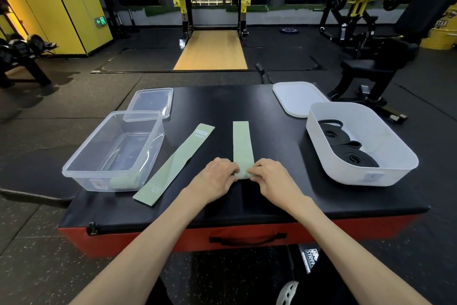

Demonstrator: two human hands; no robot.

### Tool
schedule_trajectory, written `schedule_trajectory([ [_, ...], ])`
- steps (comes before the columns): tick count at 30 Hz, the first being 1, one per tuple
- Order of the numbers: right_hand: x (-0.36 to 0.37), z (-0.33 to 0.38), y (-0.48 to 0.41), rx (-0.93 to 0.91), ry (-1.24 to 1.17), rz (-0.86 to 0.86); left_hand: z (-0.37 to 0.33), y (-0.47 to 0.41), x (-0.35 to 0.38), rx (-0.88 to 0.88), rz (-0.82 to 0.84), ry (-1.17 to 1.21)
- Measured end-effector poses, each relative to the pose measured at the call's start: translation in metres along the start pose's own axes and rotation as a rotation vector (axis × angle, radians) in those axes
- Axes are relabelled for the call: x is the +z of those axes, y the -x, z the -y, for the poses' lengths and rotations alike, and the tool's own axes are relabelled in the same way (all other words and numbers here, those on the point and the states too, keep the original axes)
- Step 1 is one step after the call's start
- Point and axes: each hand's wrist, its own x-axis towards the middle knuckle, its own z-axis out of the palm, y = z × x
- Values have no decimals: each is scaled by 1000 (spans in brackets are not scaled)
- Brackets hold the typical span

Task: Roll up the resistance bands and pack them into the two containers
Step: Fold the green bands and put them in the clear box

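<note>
The left hand (217,176) and the right hand (270,176) had their fingers curled, and they pinched the small rolled near end of a green band (242,142) from either side. Their fingertips nearly met over the roll. The rest of that band lay flat on the black pad (346,202), running away toward 12 o'clock.

Just beside the hands, at 10 o'clock, a second green band (176,163) lay flat and unrolled, slanted from 7 o'clock to 1 o'clock.

Further out at 9 o'clock stood the clear container (81,176), with one rolled green band (122,182) in its near right corner. The clear lid (152,100) lay behind it at 11 o'clock, close against its far rim.

Well apart from the hands at 2 o'clock, the white container (341,173) held coiled black bands (351,153). The white lid (294,97) lay at 1 o'clock behind it, its near edge hidden by the container's rim.
</note>
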Motion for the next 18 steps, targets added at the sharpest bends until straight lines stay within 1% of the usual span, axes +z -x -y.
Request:
schedule_trajectory([
  [7,0,3,19,-59,-16,-34,-5,12,-4,28,-21,102],
  [10,-1,5,26,-57,-42,-33,-9,17,-7,47,-20,136],
  [15,-5,8,27,-30,-52,-4,-12,22,-10,4,-3,229],
  [18,-5,9,27,-35,-44,-31,-13,22,-11,-44,-21,281],
])
